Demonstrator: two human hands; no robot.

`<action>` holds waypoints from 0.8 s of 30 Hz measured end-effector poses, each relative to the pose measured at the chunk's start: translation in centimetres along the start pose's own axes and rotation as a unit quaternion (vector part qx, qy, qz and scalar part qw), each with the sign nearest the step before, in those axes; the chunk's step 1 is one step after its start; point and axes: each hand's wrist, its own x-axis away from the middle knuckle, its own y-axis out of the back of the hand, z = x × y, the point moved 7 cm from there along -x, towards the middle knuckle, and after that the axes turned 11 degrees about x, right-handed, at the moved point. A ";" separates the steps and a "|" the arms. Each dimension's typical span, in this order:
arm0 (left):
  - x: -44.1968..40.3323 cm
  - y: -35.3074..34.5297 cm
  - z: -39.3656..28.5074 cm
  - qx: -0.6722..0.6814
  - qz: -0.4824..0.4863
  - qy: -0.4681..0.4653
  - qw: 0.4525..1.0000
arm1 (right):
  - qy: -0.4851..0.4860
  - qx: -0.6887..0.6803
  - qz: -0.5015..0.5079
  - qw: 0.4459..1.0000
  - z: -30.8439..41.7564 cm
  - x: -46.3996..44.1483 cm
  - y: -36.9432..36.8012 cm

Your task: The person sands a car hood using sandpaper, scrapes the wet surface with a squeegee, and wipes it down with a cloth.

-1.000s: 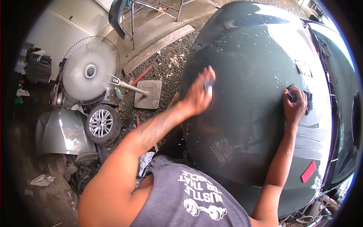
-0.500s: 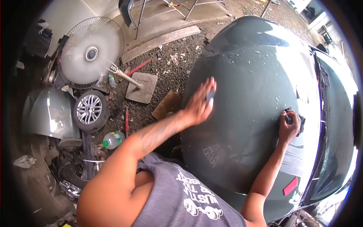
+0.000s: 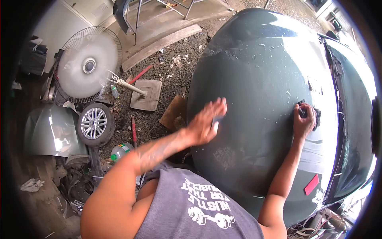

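My left hand (image 3: 205, 123) lies nearly flat on the near side of a dark green car hood (image 3: 254, 95). Its fingers point away from me, and between thumb and palm shows the edge of a small grey piece of sandpaper (image 3: 217, 119), mostly hidden under the hand. Bunched in the closed fingers of my right hand (image 3: 305, 119) is a black rag (image 3: 317, 120), resting on the hood toward the windshield. Water drops dot the hood's surface, and a dull, hazy area shows around my left hand.
A red flat piece (image 3: 311, 184) lies on the car at the right. To the left are a pedestal fan (image 3: 88, 65), a wheel (image 3: 95, 124), a plastic bottle (image 3: 121, 150) and a loose body panel (image 3: 57, 131) on gravel. A wooden plank (image 3: 161, 47) lies beyond.
My left hand has slid a little toward me over the hood with the sandpaper. The right hand with the rag stays at about the same place. The view has shifted slightly.
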 end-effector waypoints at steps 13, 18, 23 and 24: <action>-6.2 2.1 1.7 -0.018 -0.043 -0.025 0.999 | 0.018 0.006 -0.011 1.000 -0.2 0.1 -0.1; -3.2 1.1 0.0 -0.047 -0.078 0.011 0.996 | 0.008 0.001 -0.001 1.000 -1.1 0.1 -0.7; 0.0 0.8 2.7 -0.025 -0.057 0.035 0.997 | 0.009 -0.009 0.006 1.000 -0.5 0.1 -0.3; -3.1 2.7 5.5 -0.048 -0.096 0.049 0.993 | 0.010 -0.011 0.004 1.000 -0.6 -0.2 -0.3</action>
